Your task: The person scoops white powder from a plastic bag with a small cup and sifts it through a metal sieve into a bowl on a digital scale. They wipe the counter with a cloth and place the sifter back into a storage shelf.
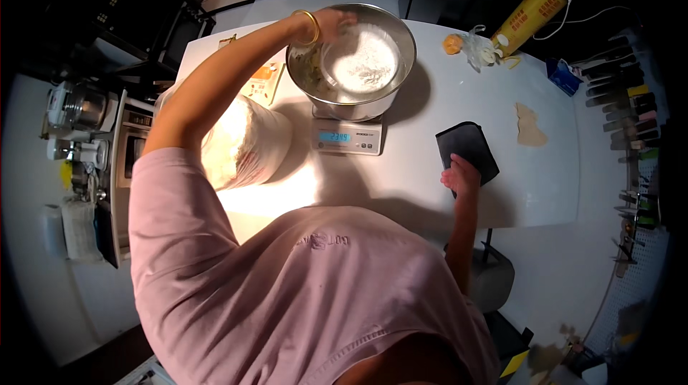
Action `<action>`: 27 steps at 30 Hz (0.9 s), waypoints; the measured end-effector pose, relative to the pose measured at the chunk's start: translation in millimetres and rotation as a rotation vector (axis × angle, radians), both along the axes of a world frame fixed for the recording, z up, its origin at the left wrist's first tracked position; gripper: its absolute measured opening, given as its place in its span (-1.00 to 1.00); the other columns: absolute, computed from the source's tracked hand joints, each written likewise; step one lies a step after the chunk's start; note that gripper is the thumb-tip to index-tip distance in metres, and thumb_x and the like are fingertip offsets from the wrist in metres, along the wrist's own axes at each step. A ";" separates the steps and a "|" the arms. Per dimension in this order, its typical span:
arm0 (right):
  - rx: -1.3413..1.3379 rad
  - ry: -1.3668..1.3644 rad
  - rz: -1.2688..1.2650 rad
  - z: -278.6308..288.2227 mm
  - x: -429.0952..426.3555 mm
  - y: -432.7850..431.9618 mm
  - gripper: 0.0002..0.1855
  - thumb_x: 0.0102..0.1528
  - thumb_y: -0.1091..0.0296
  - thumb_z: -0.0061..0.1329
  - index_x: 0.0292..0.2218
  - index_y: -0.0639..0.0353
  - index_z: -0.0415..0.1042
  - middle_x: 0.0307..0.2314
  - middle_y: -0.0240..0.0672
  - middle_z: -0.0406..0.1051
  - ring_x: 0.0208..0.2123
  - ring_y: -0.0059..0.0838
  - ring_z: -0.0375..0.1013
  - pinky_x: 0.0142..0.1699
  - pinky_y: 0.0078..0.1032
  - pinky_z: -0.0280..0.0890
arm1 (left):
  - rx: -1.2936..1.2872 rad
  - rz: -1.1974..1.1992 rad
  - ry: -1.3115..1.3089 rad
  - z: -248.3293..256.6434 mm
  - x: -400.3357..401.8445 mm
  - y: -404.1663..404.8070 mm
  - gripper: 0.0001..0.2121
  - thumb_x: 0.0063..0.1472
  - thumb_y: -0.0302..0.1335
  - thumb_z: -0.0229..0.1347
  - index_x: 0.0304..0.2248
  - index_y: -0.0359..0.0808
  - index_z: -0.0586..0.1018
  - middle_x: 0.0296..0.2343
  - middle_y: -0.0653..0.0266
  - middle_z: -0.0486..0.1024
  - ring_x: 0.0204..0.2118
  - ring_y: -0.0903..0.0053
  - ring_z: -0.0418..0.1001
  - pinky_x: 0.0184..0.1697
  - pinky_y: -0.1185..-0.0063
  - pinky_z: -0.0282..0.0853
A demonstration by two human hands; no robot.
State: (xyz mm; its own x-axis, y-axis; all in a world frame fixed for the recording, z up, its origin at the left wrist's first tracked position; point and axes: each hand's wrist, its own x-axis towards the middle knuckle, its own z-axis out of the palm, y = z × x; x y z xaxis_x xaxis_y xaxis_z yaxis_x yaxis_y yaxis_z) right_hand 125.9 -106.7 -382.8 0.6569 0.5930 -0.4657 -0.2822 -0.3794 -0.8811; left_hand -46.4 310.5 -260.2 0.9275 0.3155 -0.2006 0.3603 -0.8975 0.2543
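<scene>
A large steel mixing bowl (406, 54) rests on a digital kitchen scale (349, 138) with a lit display. Inside it is a clear round container (396, 65) with white powder (365, 57), like flour; greenish-yellow bits show beside it. My left hand (333, 25), a gold bangle at its wrist, reaches over the bowl's far left side. Its fingers are blurred at the container's edge, and their grip is unclear. At the right, my right hand (462, 174) holds a flat black case (467, 143) by its near edge, thumb on top.
A bulging white sack (269, 135) stands under my left arm, near an orange-and-white packet (266, 81). Toward the far right are a clear plastic bag (478, 49), a yellow printed package (529, 17) and a blue packet (563, 77). A beige scrap (530, 126) lies right of the case.
</scene>
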 end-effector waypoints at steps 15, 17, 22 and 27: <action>-0.010 -1.154 0.784 164.1 -11.3 245.0 -0.85 -0.26 0.51 -0.13 -0.58 0.41 0.41 -0.62 0.06 0.39 -0.52 -0.06 0.44 -0.36 -0.31 0.36 | -0.090 0.150 -0.164 17.9 -19.3 14.9 -0.52 -0.05 -0.45 -0.03 -0.07 -0.35 0.28 -0.22 0.02 0.38 -0.27 0.26 0.40 -0.21 0.50 0.31; -0.009 -0.962 0.785 164.9 -11.3 257.2 -0.86 -0.24 0.58 -0.18 -0.60 0.49 0.39 -0.75 -0.02 0.35 -0.75 -0.26 0.42 -0.62 -0.43 0.35 | -0.187 0.132 -0.259 29.0 -23.2 5.7 -0.53 -0.08 -0.51 -0.05 -0.08 -0.34 0.29 -0.30 0.04 0.42 -0.44 0.34 0.43 -0.39 0.52 0.34; -0.064 -0.830 0.774 153.7 -10.2 265.4 -0.75 -0.20 0.62 -0.21 -0.38 0.44 0.33 -0.67 -0.07 0.38 -0.76 -0.31 0.40 -0.70 -0.42 0.31 | -0.307 0.319 -0.169 92.4 -60.5 -24.9 -0.45 0.11 -0.37 -0.02 0.06 -0.19 0.03 -0.65 0.28 0.45 -0.70 0.61 0.38 -0.70 0.65 0.25; -0.031 -1.248 0.765 133.1 -8.9 283.1 -0.29 -0.34 0.70 -0.09 -0.05 0.19 0.22 -0.23 -0.05 0.34 -0.12 -0.12 0.31 0.02 -0.40 0.17 | -0.415 0.319 -0.571 181.4 -161.4 -45.8 -0.62 0.15 -0.50 -0.05 -0.02 -0.25 0.24 -0.51 0.21 0.47 -0.60 0.67 0.37 -0.58 0.66 0.31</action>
State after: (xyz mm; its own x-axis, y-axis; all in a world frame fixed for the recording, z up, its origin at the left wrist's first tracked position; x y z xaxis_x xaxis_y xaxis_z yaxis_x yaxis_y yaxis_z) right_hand 117.0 176.4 -249.8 0.1708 0.9755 0.1389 0.9165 -0.1055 -0.3859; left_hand -207.9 264.7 -78.8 0.7997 0.5880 0.1213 0.2973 -0.5633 0.7709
